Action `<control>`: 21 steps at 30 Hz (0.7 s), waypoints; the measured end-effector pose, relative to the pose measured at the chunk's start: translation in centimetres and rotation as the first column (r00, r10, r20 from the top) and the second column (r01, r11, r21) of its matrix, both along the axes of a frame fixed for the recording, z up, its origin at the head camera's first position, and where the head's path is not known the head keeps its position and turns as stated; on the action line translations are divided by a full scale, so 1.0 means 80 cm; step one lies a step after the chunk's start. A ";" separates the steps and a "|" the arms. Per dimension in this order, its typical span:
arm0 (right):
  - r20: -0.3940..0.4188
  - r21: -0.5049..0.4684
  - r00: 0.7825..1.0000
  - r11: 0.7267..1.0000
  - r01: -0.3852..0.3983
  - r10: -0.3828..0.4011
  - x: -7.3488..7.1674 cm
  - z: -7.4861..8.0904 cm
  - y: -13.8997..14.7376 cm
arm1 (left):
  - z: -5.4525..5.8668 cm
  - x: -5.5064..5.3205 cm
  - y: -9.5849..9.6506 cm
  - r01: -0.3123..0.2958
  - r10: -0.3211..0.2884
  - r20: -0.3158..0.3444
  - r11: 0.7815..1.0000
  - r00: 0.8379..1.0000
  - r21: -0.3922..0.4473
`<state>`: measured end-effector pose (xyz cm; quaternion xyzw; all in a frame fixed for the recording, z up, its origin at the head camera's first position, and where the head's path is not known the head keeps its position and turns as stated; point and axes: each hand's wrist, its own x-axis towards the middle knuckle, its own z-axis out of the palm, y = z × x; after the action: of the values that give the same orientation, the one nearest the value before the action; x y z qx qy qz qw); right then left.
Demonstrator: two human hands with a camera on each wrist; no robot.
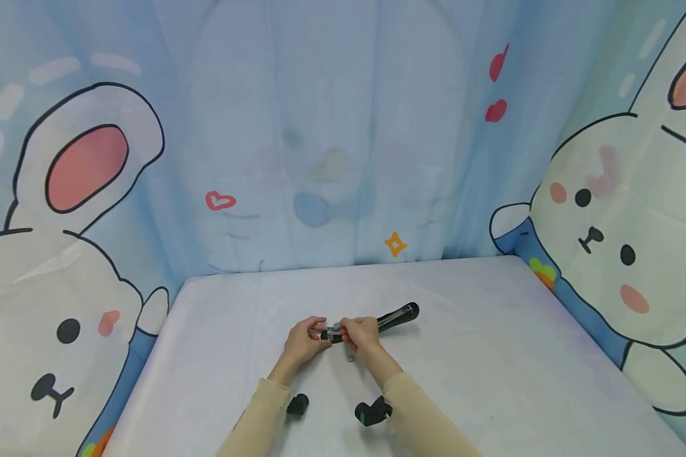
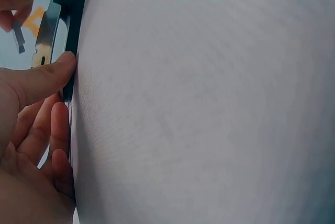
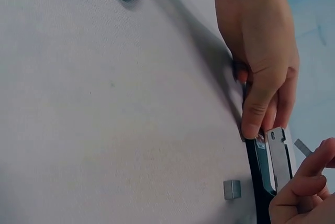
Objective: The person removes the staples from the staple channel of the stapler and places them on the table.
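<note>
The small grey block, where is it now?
In the right wrist view the small grey block lies on the white table, just left of the black stapler.

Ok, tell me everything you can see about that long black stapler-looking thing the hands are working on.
The black stapler is long and slim, seemingly black plastic with a silvery metal rail along its top. It lies flat on the white table, rounded end pointing away to the right. The left hand touches its near end with thumb and fingertips; the right hand pinches the metal part there. A small grey block lies on the table beside it, apart.
</note>
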<state>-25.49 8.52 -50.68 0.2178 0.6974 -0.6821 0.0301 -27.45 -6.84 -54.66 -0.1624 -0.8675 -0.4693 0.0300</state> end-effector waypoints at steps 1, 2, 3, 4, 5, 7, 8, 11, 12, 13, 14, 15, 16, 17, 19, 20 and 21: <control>0.003 0.007 1.000 1.000 -0.004 0.004 0.000 0.002 0.002 | 0.001 0.000 0.000 -0.001 0.001 0.004 1.000 1.000 0.002; 0.007 0.018 1.000 1.000 -0.009 0.009 0.001 0.004 0.004 | 0.002 -0.001 -0.001 0.002 -0.002 0.002 1.000 1.000 0.003; 0.011 0.024 1.000 1.000 -0.015 0.014 0.002 0.005 0.006 | 0.002 -0.002 -0.001 0.000 0.000 0.006 1.000 1.000 0.002; 0.019 0.030 1.000 0.999 -0.020 0.019 0.002 0.007 0.008 | 0.002 -0.002 0.000 -0.003 0.003 0.013 1.000 1.000 0.003; 0.026 0.037 0.999 0.999 -0.026 0.025 0.003 0.008 0.010 | 0.003 -0.003 0.000 -0.003 0.003 0.016 1.000 1.000 0.005; 0.045 0.054 0.998 0.998 -0.041 0.039 0.005 0.010 0.015 | 0.002 -0.003 0.000 -0.003 0.003 0.027 1.000 1.000 0.007; 0.048 0.061 0.998 0.997 -0.048 0.045 0.006 0.011 0.018 | 0.002 -0.003 0.000 -0.004 0.003 0.029 1.000 1.000 0.004; 0.054 0.068 0.996 0.995 -0.074 0.070 0.011 0.010 0.027 | 0.000 -0.004 0.000 -0.005 0.004 0.036 1.000 0.999 0.008; 0.050 0.068 0.996 0.994 -0.083 0.080 0.012 0.009 0.030 | 0.000 -0.003 0.000 -0.005 0.005 0.037 1.000 0.999 0.009; 0.046 0.067 0.995 0.994 -0.090 0.087 0.014 0.008 0.033 | -0.001 -0.003 0.000 -0.005 0.004 0.036 1.000 0.999 0.008; 0.043 0.070 0.995 0.993 -0.094 0.091 0.015 0.007 0.036 | -0.001 -0.003 0.000 -0.005 0.004 0.036 1.000 0.999 0.010; 0.039 0.068 0.995 0.993 -0.097 0.095 0.016 0.005 0.039 | -0.001 -0.002 0.000 -0.004 0.004 0.036 1.000 0.999 0.013; 0.036 0.065 0.995 0.993 -0.098 0.096 0.017 0.003 0.042 | -0.001 -0.002 0.000 -0.005 0.004 0.038 1.000 0.999 0.015; 0.037 0.065 0.995 0.993 -0.097 0.095 0.018 0.002 0.045 | -0.001 -0.001 0.001 -0.005 0.004 0.040 1.000 0.999 0.015; 0.038 0.075 0.995 0.993 -0.096 0.093 0.021 0.000 0.050 | -0.001 0.000 0.001 -0.007 0.007 0.042 1.000 0.999 0.010; 0.041 0.082 0.995 0.992 -0.095 0.092 0.022 -0.001 0.053 | -0.001 0.000 0.001 -0.009 0.009 0.044 1.000 0.999 0.008; 0.042 0.087 0.995 0.992 -0.096 0.092 0.024 -0.002 0.056 | -0.001 0.000 0.001 -0.008 0.008 0.041 1.000 0.999 0.006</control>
<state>-23.55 13.03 -50.83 0.1989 0.7358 -0.6440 0.0658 -27.41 -6.76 -54.73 -0.1491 -0.8671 -0.4751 0.0146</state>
